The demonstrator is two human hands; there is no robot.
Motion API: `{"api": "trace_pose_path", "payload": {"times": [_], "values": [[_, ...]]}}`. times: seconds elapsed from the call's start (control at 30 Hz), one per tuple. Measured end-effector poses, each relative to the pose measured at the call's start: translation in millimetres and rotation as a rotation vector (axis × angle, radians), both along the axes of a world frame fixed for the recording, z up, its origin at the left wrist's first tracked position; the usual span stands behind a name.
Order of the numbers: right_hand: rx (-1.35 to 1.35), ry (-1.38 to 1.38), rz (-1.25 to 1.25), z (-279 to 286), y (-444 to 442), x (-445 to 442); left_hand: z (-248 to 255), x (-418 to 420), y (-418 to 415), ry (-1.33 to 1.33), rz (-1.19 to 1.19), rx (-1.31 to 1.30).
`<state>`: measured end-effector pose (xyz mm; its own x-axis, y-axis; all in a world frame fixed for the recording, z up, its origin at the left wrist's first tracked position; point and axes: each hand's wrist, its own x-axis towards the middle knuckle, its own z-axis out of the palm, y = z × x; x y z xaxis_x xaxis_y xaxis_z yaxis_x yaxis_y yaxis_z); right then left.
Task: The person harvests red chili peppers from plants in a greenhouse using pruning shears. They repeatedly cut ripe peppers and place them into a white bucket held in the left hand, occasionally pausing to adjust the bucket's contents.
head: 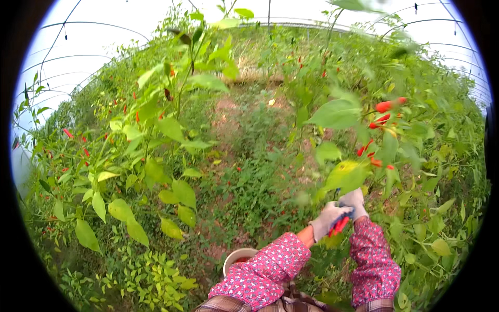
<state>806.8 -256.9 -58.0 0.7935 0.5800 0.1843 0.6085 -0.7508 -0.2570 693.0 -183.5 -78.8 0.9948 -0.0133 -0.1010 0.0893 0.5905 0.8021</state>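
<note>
My left hand [330, 219], in a pale work glove with a dark blue palm, is closed around several red chili peppers [339, 227], whose ends stick out below its fingers. Close against it on the right is my right hand [354, 201], gloved the same way and partly behind a yellow-green leaf [347, 174]; its fingertips are hidden. More red chili peppers [384, 118] hang on the plant above the hands. A pale bucket [230, 259] with red contents stands low at the centre, partly covered by my left sleeve.
Leafy pepper plants [156, 175] with scattered red fruit rise on the left, and others [440, 156] on the right. Between them runs a weedy strip of soil [226, 121]. Overhead are the thin hoops of a plastic greenhouse tunnel [93, 22].
</note>
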Motion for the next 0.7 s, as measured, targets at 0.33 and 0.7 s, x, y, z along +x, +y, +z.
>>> {"api": "trace_pose_path", "payload": {"times": [0.33,0.7], "values": [[0.357,0.253,0.174,14.8,-9.2,-10.3,-126.3,-238.3,127.8,0.374,0.296,-0.090],[0.423,0.059,0.090,-14.2,-37.9,14.0,-250.9,-276.3,153.2,0.852,0.349,1.099]]}}
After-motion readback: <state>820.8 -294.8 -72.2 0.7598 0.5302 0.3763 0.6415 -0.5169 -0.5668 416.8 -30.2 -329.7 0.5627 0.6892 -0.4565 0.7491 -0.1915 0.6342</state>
